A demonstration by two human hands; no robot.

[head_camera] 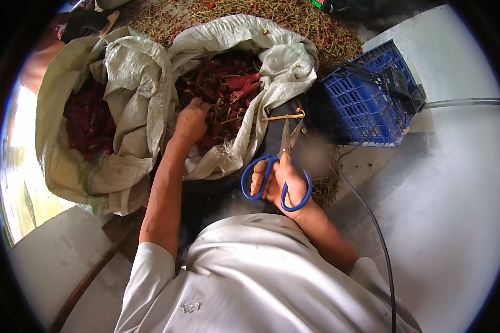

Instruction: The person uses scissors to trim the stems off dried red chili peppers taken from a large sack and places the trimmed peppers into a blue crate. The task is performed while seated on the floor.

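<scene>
My left hand [193, 120] is at the left side of the opening of a white woven sack [237, 33], over dried red chili peppers [241, 85]; its fingertips are partly hidden, so I cannot tell whether they hold a pepper. Blue-handled scissors [286, 152] are in my right hand [285, 179], in front of my body. Their blades stand apart and point away from me. A thin dry stem [280, 118] lies across the view at the blade tips. A second woven sack [52, 137] at the left holds more dark red peppers [89, 118].
Cut stems and pepper bits [333, 37] are heaped behind the sacks. A blue plastic crate [350, 95] stands at the right beside a white wall, with a black device [396, 83] on it. A black cable [373, 216] hangs down at the right. Part of another person [39, 62] shows at upper left.
</scene>
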